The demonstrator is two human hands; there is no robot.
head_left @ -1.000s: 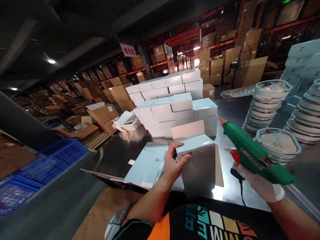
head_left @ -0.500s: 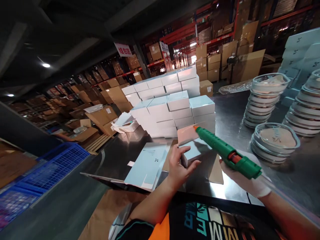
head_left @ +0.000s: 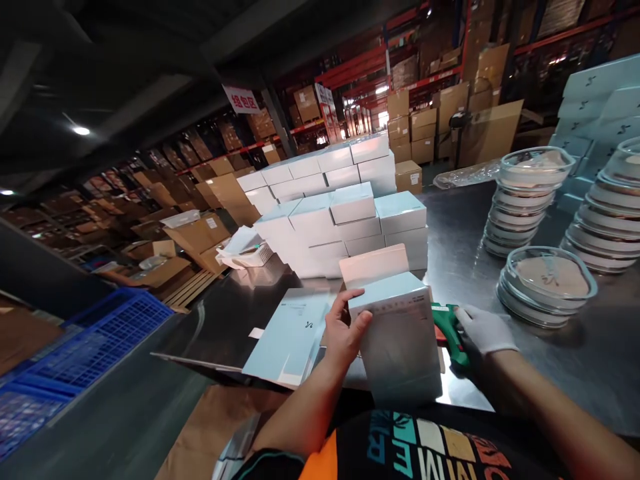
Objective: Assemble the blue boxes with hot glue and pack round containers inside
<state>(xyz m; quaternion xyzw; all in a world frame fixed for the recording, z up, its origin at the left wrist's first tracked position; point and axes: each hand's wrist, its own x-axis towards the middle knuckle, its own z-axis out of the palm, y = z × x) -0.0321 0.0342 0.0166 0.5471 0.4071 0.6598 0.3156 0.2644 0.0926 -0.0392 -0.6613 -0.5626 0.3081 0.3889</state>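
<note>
My left hand grips the near left edge of a pale box, thumb on its front face and fingers over the top. The box stands tall at the table edge, with a flap raised behind it. In a white glove, my right hand is at the back of a green glue gun and appears closed on it; the box hides the gun's nozzle. Left of the box, flat light-blue printed cartons lie on the table.
Stacked white boxes stand behind the work spot. On the right are piles of clear-lidded round containers and pale-blue boxes. A white basket sits at left on the metal table. Blue crates are beyond the table's left end.
The box has been tipped up, its printed face now toward me. My right hand has brought the glue gun down from above the box to its right side, partly behind it.
</note>
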